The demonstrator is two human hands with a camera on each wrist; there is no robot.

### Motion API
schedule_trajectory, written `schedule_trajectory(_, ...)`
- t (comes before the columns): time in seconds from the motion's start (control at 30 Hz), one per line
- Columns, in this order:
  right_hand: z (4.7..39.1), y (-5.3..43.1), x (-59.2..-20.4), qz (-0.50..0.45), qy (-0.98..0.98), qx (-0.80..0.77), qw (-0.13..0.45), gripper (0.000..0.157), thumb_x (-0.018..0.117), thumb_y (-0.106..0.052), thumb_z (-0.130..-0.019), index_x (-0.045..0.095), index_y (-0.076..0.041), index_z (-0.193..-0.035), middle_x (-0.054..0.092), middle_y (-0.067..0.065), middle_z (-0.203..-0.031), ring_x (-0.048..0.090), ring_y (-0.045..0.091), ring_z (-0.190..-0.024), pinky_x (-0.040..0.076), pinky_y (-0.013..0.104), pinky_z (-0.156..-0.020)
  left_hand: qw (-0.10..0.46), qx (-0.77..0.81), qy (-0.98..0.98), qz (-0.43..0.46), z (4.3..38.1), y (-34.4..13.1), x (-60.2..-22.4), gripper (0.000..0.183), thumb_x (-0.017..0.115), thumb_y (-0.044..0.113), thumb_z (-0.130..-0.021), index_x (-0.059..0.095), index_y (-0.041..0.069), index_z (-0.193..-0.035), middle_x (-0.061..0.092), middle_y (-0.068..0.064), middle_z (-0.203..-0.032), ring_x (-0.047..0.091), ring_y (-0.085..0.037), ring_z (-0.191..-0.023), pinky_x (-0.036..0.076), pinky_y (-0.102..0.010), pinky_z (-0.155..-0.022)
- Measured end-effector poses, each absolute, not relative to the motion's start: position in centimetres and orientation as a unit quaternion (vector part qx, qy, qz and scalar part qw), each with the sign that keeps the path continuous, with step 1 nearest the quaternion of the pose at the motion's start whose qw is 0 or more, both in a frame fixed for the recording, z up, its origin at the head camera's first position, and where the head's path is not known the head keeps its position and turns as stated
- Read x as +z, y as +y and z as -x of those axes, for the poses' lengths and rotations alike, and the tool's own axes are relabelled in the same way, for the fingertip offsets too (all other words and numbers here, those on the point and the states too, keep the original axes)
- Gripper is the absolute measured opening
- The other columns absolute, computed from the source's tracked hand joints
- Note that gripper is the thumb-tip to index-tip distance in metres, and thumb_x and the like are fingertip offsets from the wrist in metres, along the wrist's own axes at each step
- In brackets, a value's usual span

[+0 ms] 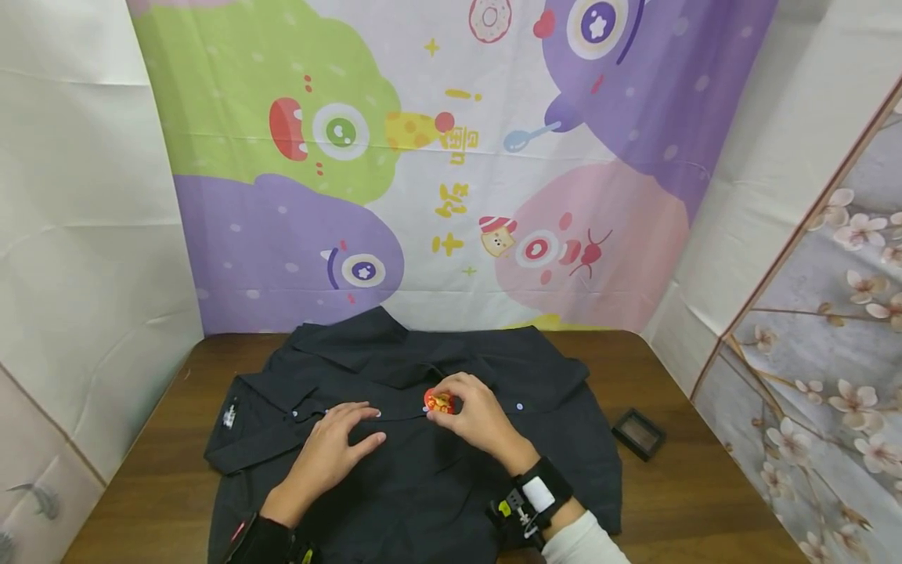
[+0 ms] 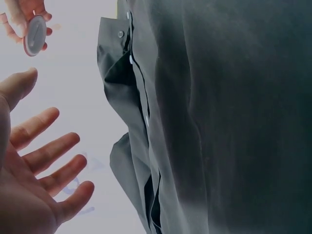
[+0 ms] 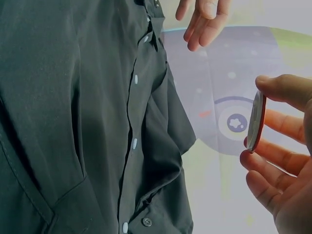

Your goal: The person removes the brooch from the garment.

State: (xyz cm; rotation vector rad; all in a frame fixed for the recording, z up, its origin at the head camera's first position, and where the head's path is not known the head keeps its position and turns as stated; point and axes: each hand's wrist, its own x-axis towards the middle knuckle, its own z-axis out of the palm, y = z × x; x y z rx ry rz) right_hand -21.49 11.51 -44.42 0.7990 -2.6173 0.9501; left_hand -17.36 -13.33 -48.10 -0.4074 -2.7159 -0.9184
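My right hand (image 1: pixel 479 415) pinches a round pin badge (image 1: pixel 438 401) between thumb and fingers, above the button strip of a dark shirt (image 1: pixel 409 478). The badge's front is red with a yellow and orange picture. Its pale back, with a pin bar, faces the left wrist view (image 2: pixel 36 36). In the right wrist view the badge (image 3: pixel 256 122) appears nearly edge-on. Left of it, my left hand (image 1: pixel 327 450) hovers over the shirt, fingers spread and holding nothing. The shirt lies across the table, its light buttons (image 1: pixel 520 406) in a row.
A small black square frame or case (image 1: pixel 638 434) lies on the brown wooden table (image 1: pixel 698 501), right of the shirt. Behind the table hangs a cartoon-monster cloth (image 1: pixel 451 298). White walls stand at both sides, with a floral panel (image 1: pixel 831 313) at far right.
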Motion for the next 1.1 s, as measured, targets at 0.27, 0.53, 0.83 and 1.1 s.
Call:
schedule_trajectory(0.27, 21.8, 12.0, -44.4, -0.273, -0.893, 0.329, 0.137, 0.027, 0.083, -0.023, -0.077, 0.073, -0.015, -0.100, 0.067, -0.001, -0.104, 0.059, 0.015, -0.092, 0.051, 0.030, -0.077, 0.116, -0.304, -0.936, 0.135, 17.6, -13.5, -48.0, 0.037, 0.072, 0.033, -0.087, 0.068, 0.013, -0.118, 0.062, -0.013, -0.132, 0.052, -0.036, -0.127, 0.042, -0.062, -0.096)
schedule_trajectory(0.53, 22.0, 12.5, -44.4, -0.277, -0.887, 0.341, 0.141, 0.026, 0.084, -0.020, -0.076, 0.073, -0.014, -0.099, 0.067, 0.002, -0.103, 0.061, 0.015, -0.090, 0.052, 0.028, -0.075, 0.113, -0.304, -0.936, 0.133, 17.5, -13.4, -47.8, 0.042, 0.071, 0.037, -0.087, 0.068, 0.011, -0.119, 0.061, -0.014, -0.133, 0.051, -0.037, -0.128, 0.042, -0.061, -0.095)
schedule_trajectory(0.83, 22.0, 13.1, -44.2, -0.270, -0.888, 0.344, 0.144, 0.026, 0.083, -0.023, -0.077, 0.073, -0.014, -0.100, 0.067, 0.000, -0.103, 0.059, 0.013, -0.088, 0.048, 0.023, -0.069, 0.116, -0.305, -0.935, 0.137, 17.5, -13.3, -48.1, 0.042, 0.073, 0.035, -0.086, 0.068, 0.010, -0.119, 0.061, -0.015, -0.133, 0.051, -0.037, -0.128, 0.042, -0.062, -0.098)
schedule_trajectory(1.1, 22.0, 13.3, -44.6, -0.255, -0.892, 0.344, 0.145, 0.027, 0.084, -0.023, -0.076, 0.073, -0.014, -0.100, 0.065, 0.002, -0.106, 0.058, 0.014, -0.088, 0.047, 0.021, -0.067, 0.115, -0.305, -0.935, 0.140, 17.4, -13.4, -48.1, 0.041, 0.071, 0.035, -0.087, 0.068, 0.010, -0.120, 0.061, -0.016, -0.133, 0.051, -0.038, -0.128, 0.041, -0.063, -0.098)
